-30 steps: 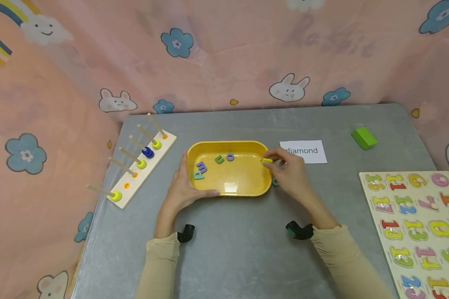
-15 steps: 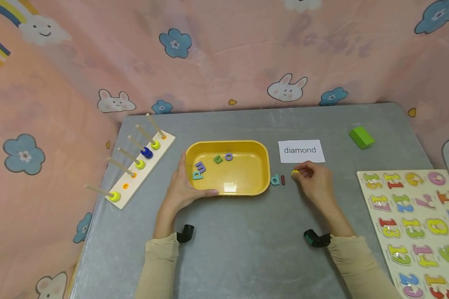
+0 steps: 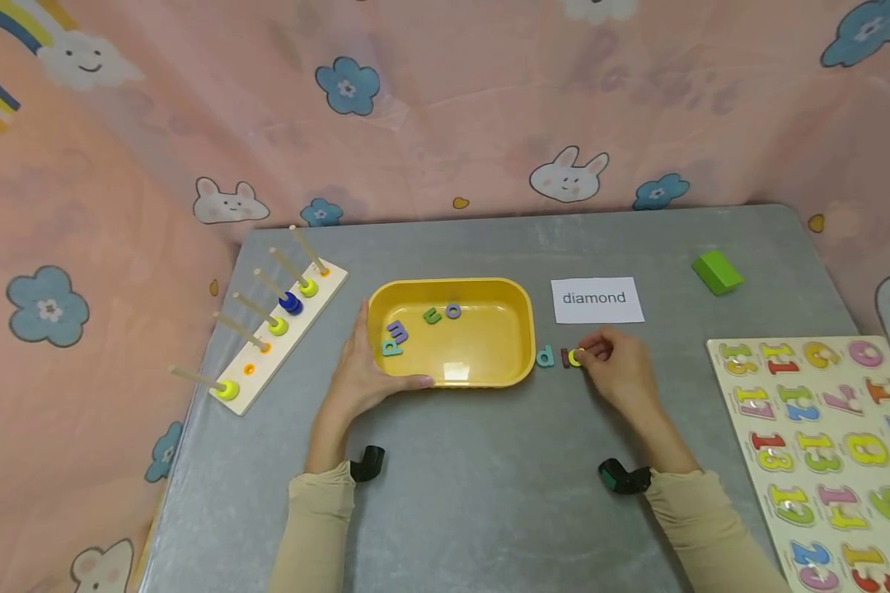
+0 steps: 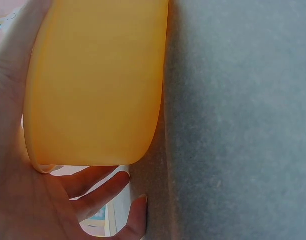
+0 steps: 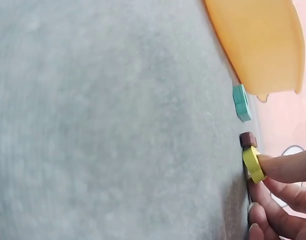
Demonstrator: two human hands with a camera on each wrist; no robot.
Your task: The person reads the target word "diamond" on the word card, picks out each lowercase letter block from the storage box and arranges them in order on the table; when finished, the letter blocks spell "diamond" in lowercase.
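My left hand point(image 3: 367, 366) grips the left end of a yellow tray point(image 3: 482, 362), thumb along its front wall and fingers at its left side. Inside the tray lie a purple m-shaped letter point(image 3: 397, 332), a teal letter point(image 3: 391, 348), a green letter point(image 3: 433, 316) and a purple ring-shaped letter point(image 3: 453, 311). To the tray's right, my right hand point(image 3: 623, 371) pinches a yellow letter point(image 5: 253, 164) between thumb and fingers, low at the tabletop. Right beside it is a small dark red letter point(image 5: 248, 139). A teal letter d point(image 3: 545, 357) lies between that and the tray.
A white card point(image 3: 599, 300) printed "diamond" lies behind my right hand. At the left stands a pegged board point(image 3: 304, 317) with yellow and blue rings. A green block point(image 3: 718, 273) sits at the back right, a number puzzle board point(image 3: 808, 387) at the right.
My right hand has carried the yellow letter from over the tray's right end to the table, then left against the dark red letter, which has shifted slightly right. The left hand stays put.
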